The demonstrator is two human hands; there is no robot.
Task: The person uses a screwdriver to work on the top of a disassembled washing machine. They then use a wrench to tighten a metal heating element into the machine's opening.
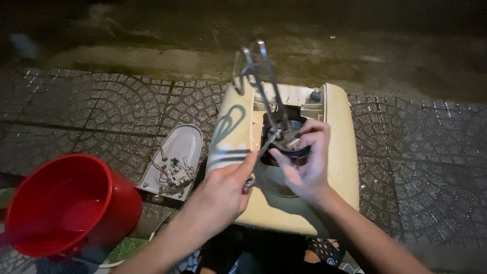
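A cream plastic appliance housing [335, 152] lies on its back on the paving, its round opening facing up. My left hand [220, 195] grips a small metal tool [265, 144] whose tip reaches into the opening. My right hand [304, 162] holds a dark round part [290, 144] at the rim of that opening. Two long metal bars [264, 81] rise from the part toward the far side.
A red plastic bucket [66, 203] stands at the near left. A white cover with small wires and a switch [172, 160] lies open beside the housing. Patterned grey paving [421, 172] surrounds everything, with a wet dark road [355, 45] beyond.
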